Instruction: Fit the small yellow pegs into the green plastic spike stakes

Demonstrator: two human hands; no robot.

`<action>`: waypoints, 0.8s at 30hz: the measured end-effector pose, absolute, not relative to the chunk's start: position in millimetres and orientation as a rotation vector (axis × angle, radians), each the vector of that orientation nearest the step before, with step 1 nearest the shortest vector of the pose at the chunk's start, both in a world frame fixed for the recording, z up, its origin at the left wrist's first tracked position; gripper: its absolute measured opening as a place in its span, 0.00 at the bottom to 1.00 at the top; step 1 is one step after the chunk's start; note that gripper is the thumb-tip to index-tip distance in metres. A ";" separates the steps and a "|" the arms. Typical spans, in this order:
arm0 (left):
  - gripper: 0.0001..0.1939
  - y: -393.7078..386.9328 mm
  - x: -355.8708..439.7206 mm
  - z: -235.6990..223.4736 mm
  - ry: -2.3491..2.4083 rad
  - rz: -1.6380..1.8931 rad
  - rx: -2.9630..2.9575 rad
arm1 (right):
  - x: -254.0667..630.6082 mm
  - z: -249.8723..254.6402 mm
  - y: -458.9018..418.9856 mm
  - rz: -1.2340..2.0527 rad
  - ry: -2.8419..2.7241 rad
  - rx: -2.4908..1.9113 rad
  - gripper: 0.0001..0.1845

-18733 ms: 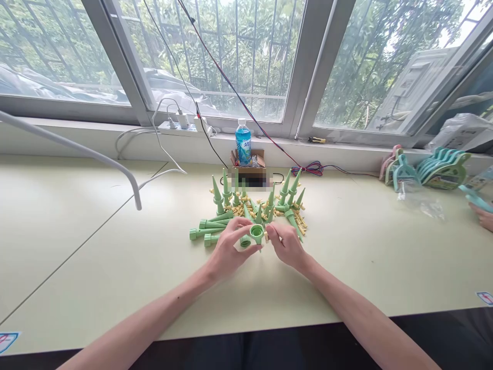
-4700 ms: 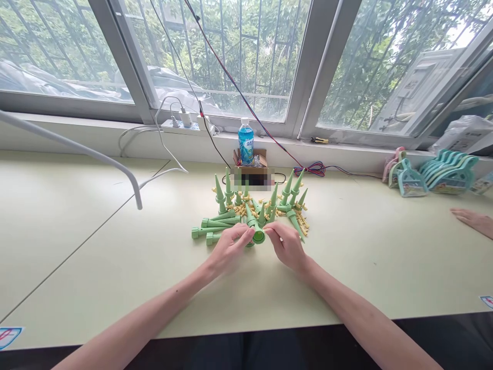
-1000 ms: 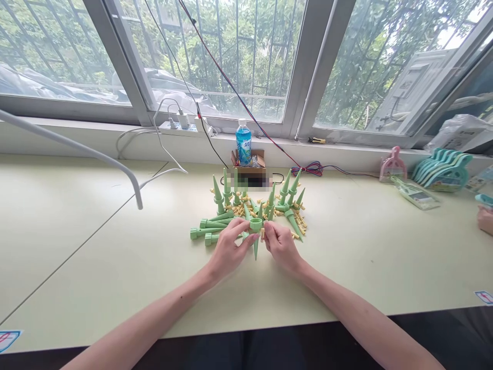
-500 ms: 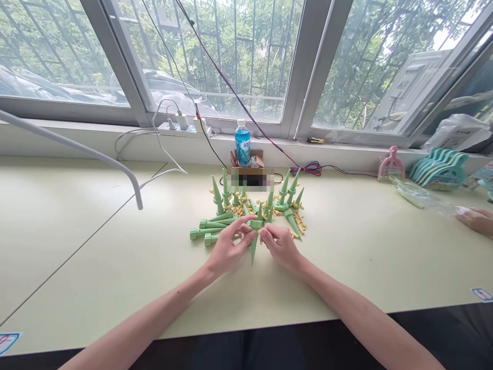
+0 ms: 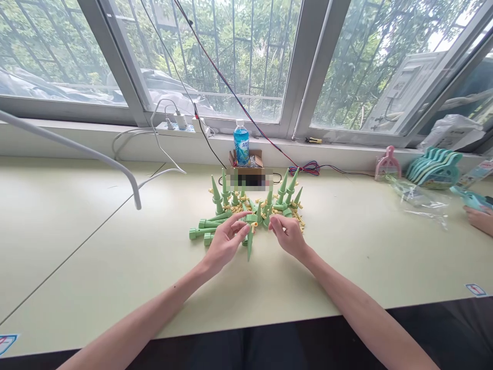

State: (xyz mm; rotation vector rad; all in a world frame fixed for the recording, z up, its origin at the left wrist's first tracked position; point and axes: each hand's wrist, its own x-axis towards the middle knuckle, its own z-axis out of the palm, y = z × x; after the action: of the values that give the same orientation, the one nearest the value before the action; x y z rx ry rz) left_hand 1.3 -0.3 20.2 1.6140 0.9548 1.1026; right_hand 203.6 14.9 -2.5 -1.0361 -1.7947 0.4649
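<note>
green is the spike (image 5: pixel 250 245) that our left fingers (image 5: pixel 242 233) pinch below its collar, point down, yellow fitting (image 5: pixel 254 224) on its right side, near the pile (image 5: pixel 216 195); our right fingers (image 5: pixel 277 225) curl shut, contents hidden from us.

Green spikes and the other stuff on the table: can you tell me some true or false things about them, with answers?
1. The left hand holds a green spike with its tip down. True.
2. The blue bottle lies on its side. False: the blue bottle stands upright.
3. A small yellow piece sticks out from the held spike. True.
4. The pink scoop is among the spikes. False: it is beside the teal scoops.
</note>
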 end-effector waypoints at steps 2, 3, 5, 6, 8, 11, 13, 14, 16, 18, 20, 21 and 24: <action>0.20 0.5 1.5 16.5 0.999 1.133 1.711 | 206.7 -2.9 17.4 0.446 -1.811 -1.058 0.29; 0.19 0.7 1.8 13.9 1.037 1.149 1.779 | 209.2 -2.9 19.2 0.439 -1.820 -1.076 0.29; 0.17 0.7 2.7 7.7 1.129 1.169 1.935 | 215.9 -2.6 24.0 0.406 -1.841 -1.109 0.29; 0.16 0.5 3.4 4.6 1.170 1.163 2.007 | 219.9 -2.4 26.8 0.386 -1.853 -1.128 0.28; 0.14 -0.1 4.8 -0.8 1.210 1.146 2.098 | 228.8 -2.1 32.5 0.365 -1.891 -1.169 0.28; 0.13 -0.6 6.7 -5.1 1.240 1.099 2.180 | 241.4 -2.1 39.4 0.360 -1.965 -1.241 0.27; 0.14 -0.1 7.4 -5.8 1.241 1.077 2.227 | 248.2 -2.2 42.1 0.326 -2.008 -1.289 0.26; 0.14 0.5 7.6 -5.7 1.235 1.073 2.251 | 251.1 -2.1 43.0 0.309 -2.028 -1.303 0.26; 0.14 1.8 8.0 -5.1 1.222 1.067 2.298 | 255.9 -1.7 44.0 0.286 -2.060 -1.325 0.26; 0.14 3.2 8.4 -4.5 1.227 1.058 2.345 | 259.3 -0.9 44.5 0.274 -2.083 -1.342 0.25; 0.12 4.4 9.0 -4.4 1.260 1.039 2.394 | 261.6 -0.3 44.9 0.259 -2.096 -1.355 0.24; 0.10 4.9 9.3 -4.6 1.278 1.026 2.416 | 262.2 -0.2 45.2 0.249 -2.097 -1.361 0.24; 0.08 5.9 9.5 -6.4 1.312 0.985 2.451 | 262.1 -0.9 46.1 0.221 -2.092 -1.387 0.21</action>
State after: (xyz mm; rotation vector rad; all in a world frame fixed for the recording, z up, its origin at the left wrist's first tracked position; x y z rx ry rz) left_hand 9.5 5.9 -6.4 2.4508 1.3120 0.9846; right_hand 262.1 46.1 -0.9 -1.3871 -2.0925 0.2211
